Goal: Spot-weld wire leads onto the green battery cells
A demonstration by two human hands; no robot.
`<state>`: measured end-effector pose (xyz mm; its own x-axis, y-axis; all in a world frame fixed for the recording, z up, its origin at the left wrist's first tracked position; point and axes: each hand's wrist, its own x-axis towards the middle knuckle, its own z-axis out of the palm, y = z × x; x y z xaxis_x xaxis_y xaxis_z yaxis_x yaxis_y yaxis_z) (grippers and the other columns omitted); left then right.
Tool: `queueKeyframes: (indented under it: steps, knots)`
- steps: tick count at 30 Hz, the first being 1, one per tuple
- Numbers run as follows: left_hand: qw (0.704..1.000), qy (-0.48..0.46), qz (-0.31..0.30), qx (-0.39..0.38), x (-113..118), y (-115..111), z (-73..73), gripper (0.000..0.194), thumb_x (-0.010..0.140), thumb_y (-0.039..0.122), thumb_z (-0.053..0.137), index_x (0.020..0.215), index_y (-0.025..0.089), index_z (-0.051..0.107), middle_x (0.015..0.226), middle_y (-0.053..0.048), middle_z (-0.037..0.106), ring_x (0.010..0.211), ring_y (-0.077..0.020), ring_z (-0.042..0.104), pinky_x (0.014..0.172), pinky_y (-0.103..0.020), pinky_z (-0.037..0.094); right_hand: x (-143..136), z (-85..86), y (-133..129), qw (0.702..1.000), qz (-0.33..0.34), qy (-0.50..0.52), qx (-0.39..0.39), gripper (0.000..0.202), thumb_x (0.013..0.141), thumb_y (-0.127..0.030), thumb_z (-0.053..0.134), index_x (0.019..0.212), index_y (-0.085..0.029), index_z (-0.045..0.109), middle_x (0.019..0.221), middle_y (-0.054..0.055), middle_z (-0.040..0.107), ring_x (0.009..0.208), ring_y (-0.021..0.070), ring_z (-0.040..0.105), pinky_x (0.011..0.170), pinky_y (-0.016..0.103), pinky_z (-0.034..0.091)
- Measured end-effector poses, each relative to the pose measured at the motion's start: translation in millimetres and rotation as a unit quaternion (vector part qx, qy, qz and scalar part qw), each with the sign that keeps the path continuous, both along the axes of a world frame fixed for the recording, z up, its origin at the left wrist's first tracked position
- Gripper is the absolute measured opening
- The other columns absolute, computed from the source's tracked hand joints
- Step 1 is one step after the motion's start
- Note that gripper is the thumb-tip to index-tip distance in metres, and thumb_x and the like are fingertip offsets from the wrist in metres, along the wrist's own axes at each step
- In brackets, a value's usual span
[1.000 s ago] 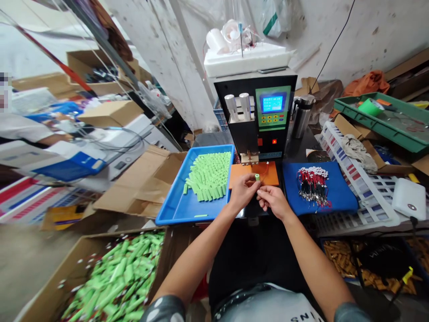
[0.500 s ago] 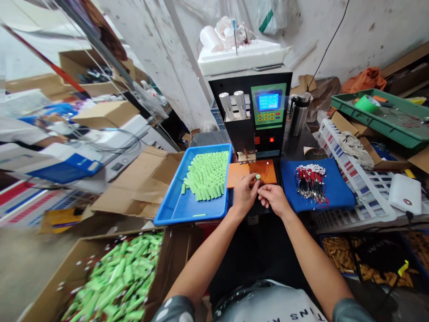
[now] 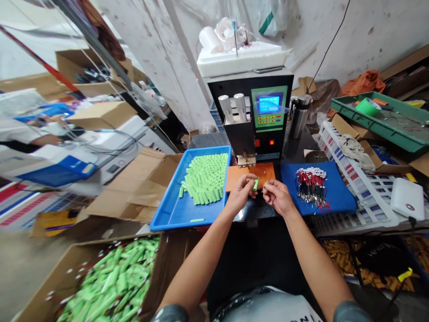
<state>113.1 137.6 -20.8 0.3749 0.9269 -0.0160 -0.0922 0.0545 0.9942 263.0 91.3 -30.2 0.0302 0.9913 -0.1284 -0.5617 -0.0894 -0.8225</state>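
Note:
My left hand [image 3: 241, 191] is closed on a small green battery cell [image 3: 255, 184], held tilted with its end poking out past the fingers. Close by on the right, my right hand [image 3: 276, 196] pinches what looks like a thin wire [image 3: 263, 187], its detail too fine to make out. Both hands are at the front edge of an orange block [image 3: 234, 177], below the electrodes of a spot welder [image 3: 238, 137]. At my left, a blue tray [image 3: 170, 215] holds rows of green cells [image 3: 207, 176]. Red and black wire leads [image 3: 311, 187] with white connectors lie on a blue cloth [image 3: 343, 197].
A cardboard box [image 3: 43, 288] of green wrapped cells stands low at the left. Right of the welder are a steel flask [image 3: 299, 117], a white plastic basket [image 3: 373, 203], a green tray [image 3: 385, 123] and a white power bank [image 3: 406, 200]. Another person's arm [image 3: 23, 134] shows far left.
My hands have moved slightly apart. The battery cell has turned in my left hand, so more of its green side shows. The welder's screen display looks different.

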Motion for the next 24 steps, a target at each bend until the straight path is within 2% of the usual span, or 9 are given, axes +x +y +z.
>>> queueKeyframes:
  steps: [5, 8, 13, 15, 19, 24]
  knots:
    - [0.992, -0.078, -0.010, -0.101, -1.3, 2.5, -4.0, 0.038, 0.074, 0.041, 0.073, 0.101, 0.016, 0.065, 0.077, -0.002, 0.064, 0.060, -0.0106, 0.057, 0.056, -0.025, 0.048, -7.2, -0.9, 13.4, 0.999, -0.034, -0.028, 0.000, 0.029, 0.067, -0.041, 0.078, 0.070, -0.019, 0.059, 0.063, -0.001, 0.063, 0.048, 0.0085, 0.054, 0.039, 0.017, 0.037]
    - [0.989, -0.087, -0.007, -0.118, -2.6, 2.1, -6.4, 0.040, 0.071, 0.037, 0.076, 0.101, 0.014, 0.065, 0.077, -0.003, 0.066, 0.061, -0.0111, 0.059, 0.058, -0.025, 0.049, -11.9, -5.4, 19.5, 0.998, -0.024, -0.066, 0.002, 0.029, 0.068, -0.042, 0.077, 0.070, -0.018, 0.061, 0.061, 0.000, 0.065, 0.051, 0.0101, 0.058, 0.042, 0.018, 0.043]
    - [0.998, -0.040, -0.018, -0.040, -4.8, -2.2, -8.7, 0.050, 0.066, 0.033, 0.083, 0.108, 0.014, 0.063, 0.075, -0.003, 0.066, 0.068, -0.0141, 0.064, 0.063, -0.026, 0.052, -14.5, -9.3, 22.5, 0.992, -0.033, -0.119, 0.016, 0.027, 0.072, -0.042, 0.073, 0.068, -0.018, 0.060, 0.054, -0.002, 0.061, 0.045, 0.0091, 0.056, 0.040, 0.017, 0.042]
    - [1.000, -0.015, -0.006, -0.001, -3.9, -4.4, -10.5, 0.047, 0.069, 0.035, 0.081, 0.108, 0.015, 0.063, 0.073, -0.001, 0.065, 0.066, -0.0131, 0.062, 0.062, -0.025, 0.052, -15.0, -8.5, 22.3, 0.991, -0.028, -0.133, 0.020, 0.028, 0.073, -0.043, 0.072, 0.069, -0.018, 0.060, 0.056, -0.001, 0.063, 0.046, 0.0096, 0.058, 0.040, 0.017, 0.043]
    - [0.997, 0.021, 0.043, 0.061, -3.9, -5.4, -12.0, 0.041, 0.079, 0.041, 0.071, 0.110, 0.016, 0.062, 0.071, 0.000, 0.063, 0.059, -0.0109, 0.058, 0.058, -0.024, 0.049, -15.0, -5.0, 21.3, 0.993, -0.026, -0.116, 0.006, 0.029, 0.070, -0.043, 0.074, 0.069, -0.018, 0.060, 0.059, -0.001, 0.064, 0.049, 0.0103, 0.059, 0.040, 0.017, 0.043]
    - [0.982, 0.083, 0.130, 0.110, -14.2, 8.7, -5.4, 0.032, 0.079, 0.040, 0.069, 0.101, 0.016, 0.070, 0.072, -0.001, 0.065, 0.059, -0.0111, 0.055, 0.056, -0.023, 0.045, -10.2, 1.3, 24.3, 0.996, -0.076, -0.035, -0.026, 0.028, 0.064, -0.038, 0.078, 0.069, -0.018, 0.059, 0.059, -0.003, 0.060, 0.045, 0.0070, 0.051, 0.036, 0.017, 0.035]
